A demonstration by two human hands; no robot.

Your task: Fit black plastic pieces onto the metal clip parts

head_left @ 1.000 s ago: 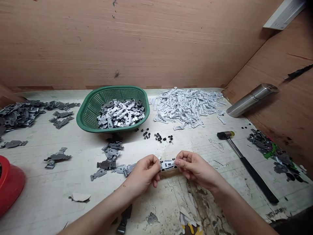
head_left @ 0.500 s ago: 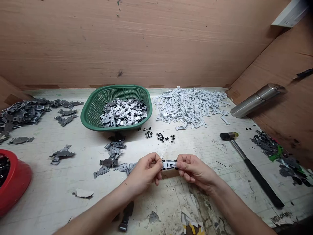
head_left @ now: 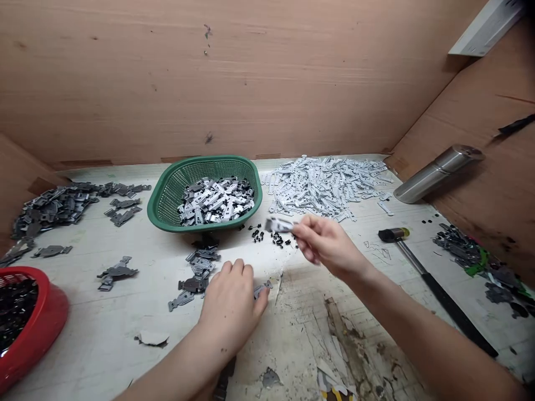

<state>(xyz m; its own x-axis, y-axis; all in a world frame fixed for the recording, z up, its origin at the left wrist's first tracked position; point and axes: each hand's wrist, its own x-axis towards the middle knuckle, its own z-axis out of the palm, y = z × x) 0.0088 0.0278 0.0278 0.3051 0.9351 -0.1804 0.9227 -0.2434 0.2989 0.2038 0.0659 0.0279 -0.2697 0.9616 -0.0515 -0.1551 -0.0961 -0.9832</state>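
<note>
My right hand (head_left: 324,243) is raised over the table and pinches a small white assembled piece (head_left: 278,225), held out toward the green basket (head_left: 167,195). That basket holds several white-and-black assembled pieces (head_left: 217,199). My left hand (head_left: 232,301) lies palm down on the table, fingers resting on a grey metal part (head_left: 262,288) beside a small cluster of grey parts (head_left: 196,273). Small black pins (head_left: 276,238) lie scattered just below the raised piece.
A heap of white plastic strips (head_left: 326,184) lies behind the right hand. Grey metal parts (head_left: 54,206) are piled at the left. A red bowl (head_left: 37,328) sits at the left edge. A hammer (head_left: 434,289) and steel flask (head_left: 434,172) are at the right.
Both hands held the white piece together before. Now the right hand alone has carried it up toward the basket, and the left hand has dropped onto a grey part on the table.
</note>
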